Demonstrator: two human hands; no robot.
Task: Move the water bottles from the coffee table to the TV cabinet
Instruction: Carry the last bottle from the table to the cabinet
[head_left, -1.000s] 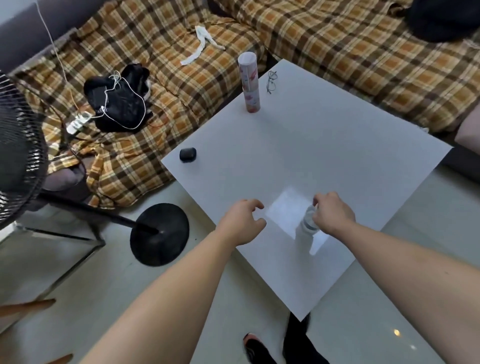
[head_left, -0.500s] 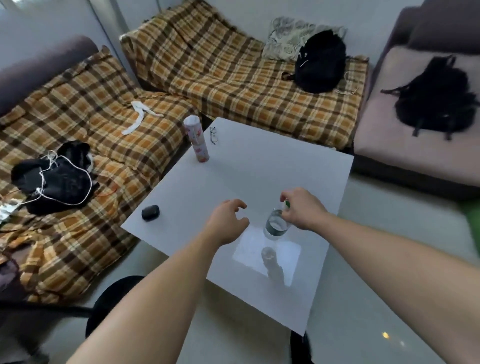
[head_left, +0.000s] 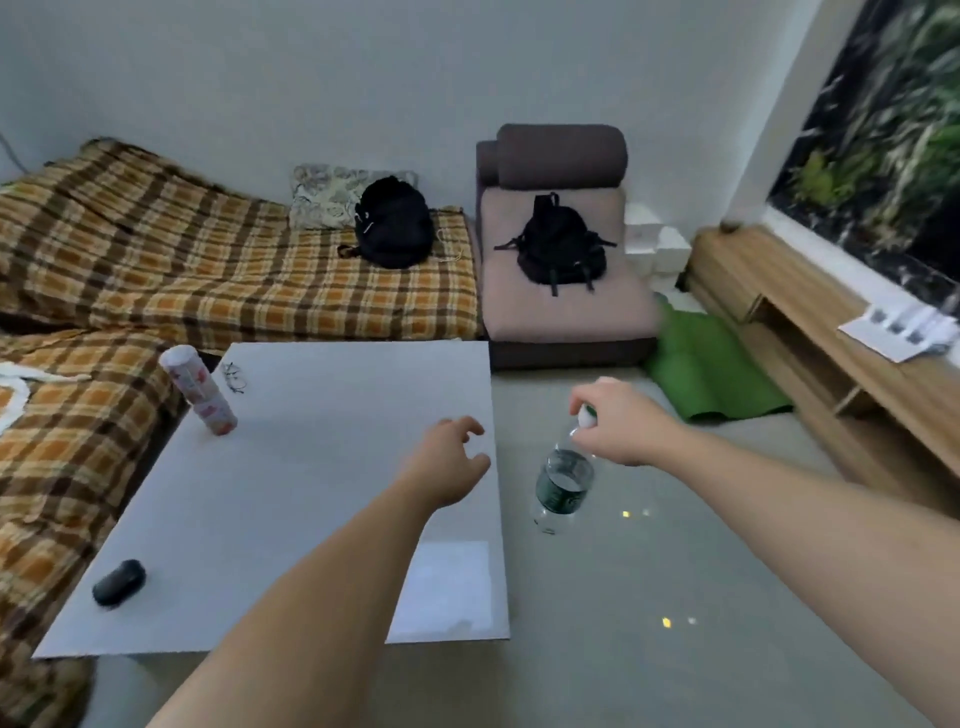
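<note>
My right hand (head_left: 615, 423) grips the cap end of a clear water bottle (head_left: 562, 488) with a dark green label, which hangs tilted over the floor just right of the white coffee table (head_left: 291, 499). Over the table's right edge, my left hand (head_left: 449, 462) hovers with curled, parted fingers and holds nothing. The wooden TV cabinet (head_left: 810, 312) runs along the right wall, away from the bottle.
On the table stand a tall pink-patterned can (head_left: 200, 391), glasses (head_left: 235, 376) and a small black case (head_left: 118, 582). Plaid-covered sofas flank the table at left and back. Two black backpacks (head_left: 393, 222) (head_left: 558, 244) lie on the seats. A green mat (head_left: 711, 369) lies on the floor; papers (head_left: 901, 327) lie on the cabinet.
My right hand lifted the bottle off the table and carried it right, past the table edge. The view swung right and up, bringing the cabinet into sight.
</note>
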